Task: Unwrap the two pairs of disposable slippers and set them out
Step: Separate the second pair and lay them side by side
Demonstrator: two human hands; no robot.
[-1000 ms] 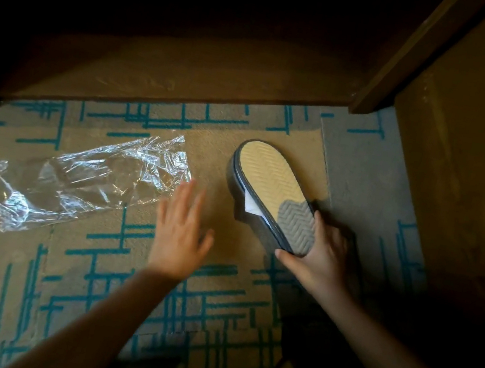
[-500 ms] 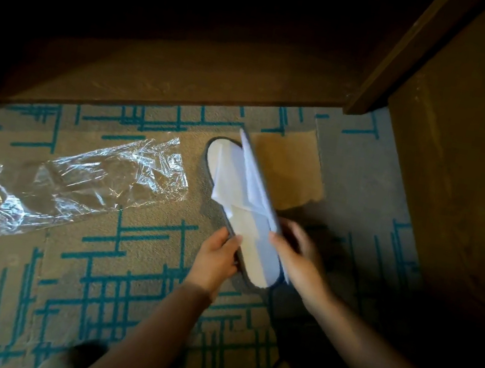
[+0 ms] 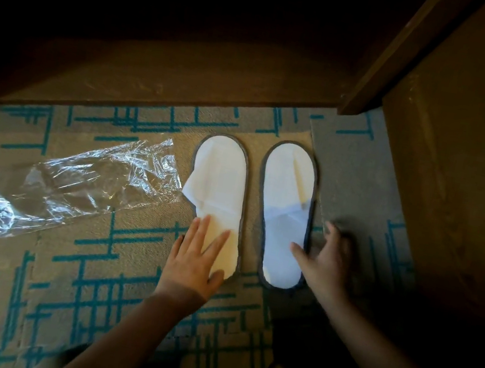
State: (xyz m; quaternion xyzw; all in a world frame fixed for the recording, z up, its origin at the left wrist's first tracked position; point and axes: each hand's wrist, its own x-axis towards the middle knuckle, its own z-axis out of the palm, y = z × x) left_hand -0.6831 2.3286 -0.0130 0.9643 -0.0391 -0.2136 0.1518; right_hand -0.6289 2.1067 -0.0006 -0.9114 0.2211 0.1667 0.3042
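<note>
Left hand fingers: the left hand lies flat, its fingers straight and spread over the heel end of the left slipper, pressing rather than gripping.
Right hand fingers: the right hand is blurred; its fingers look loosely extended, touching the heel edge of the right slipper and wrapped round nothing.
What changed: half a second ago both hands held the pair together, folded and tilted off the floor; now the two slippers lie apart, side by side, tops up, toes toward the wooden furniture.
Meaning for the task: by my reading, one pair is unwrapped and set out, needing at most a small nudge to square it; the second pair is not in view.
Slippers: thin, flat ovals, white cloth with a grey bound edge; the flattened toe bands show creases, and the left one's juts past its outline.
Wrapper: the empty clear plastic wrapper lies crinkled and glossy, touching the left slipper's left side.
Floor: beige carpet, short pile, teal line pattern.
</note>
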